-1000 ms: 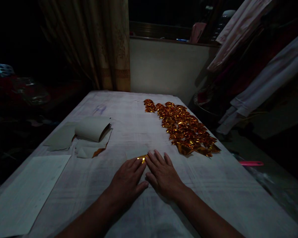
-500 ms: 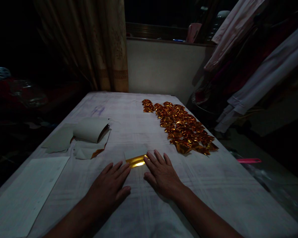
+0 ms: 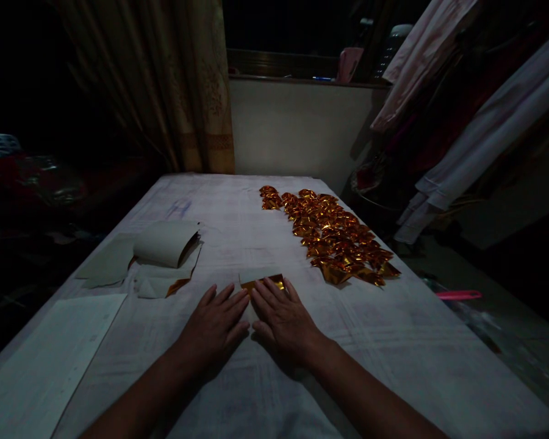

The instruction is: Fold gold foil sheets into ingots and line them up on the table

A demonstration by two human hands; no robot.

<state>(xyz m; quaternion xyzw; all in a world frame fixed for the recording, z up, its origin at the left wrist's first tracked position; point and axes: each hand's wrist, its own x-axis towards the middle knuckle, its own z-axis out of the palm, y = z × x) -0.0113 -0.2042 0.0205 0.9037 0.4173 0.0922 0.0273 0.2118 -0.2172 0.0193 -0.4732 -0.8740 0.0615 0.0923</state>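
A sheet of gold foil paper (image 3: 274,281), partly folded with a pale strip along its far edge, lies flat on the table in front of me. My right hand (image 3: 281,311) rests on it, fingers stretched out and covering much of the gold part. My left hand (image 3: 219,317) lies flat beside it, fingertips touching the paper's left end. Both hands have their fingers extended and sit close together. To the right is a cluster of folded gold foil pieces (image 3: 333,228). Left of my hands, loose pale-backed foil sheets (image 3: 162,244) are piled, one of them curled.
The table (image 3: 229,207) has a pale checked cloth. A large white sheet (image 3: 50,360) lies at its left front. Clothes (image 3: 485,122) hang at the right, a curtain (image 3: 196,91) at the back left. A pink cup (image 3: 349,64) stands on the sill.
My right hand has slid left over the gold foil paper, covering more of it. My left hand has shifted slightly right, so the hands are closer together.
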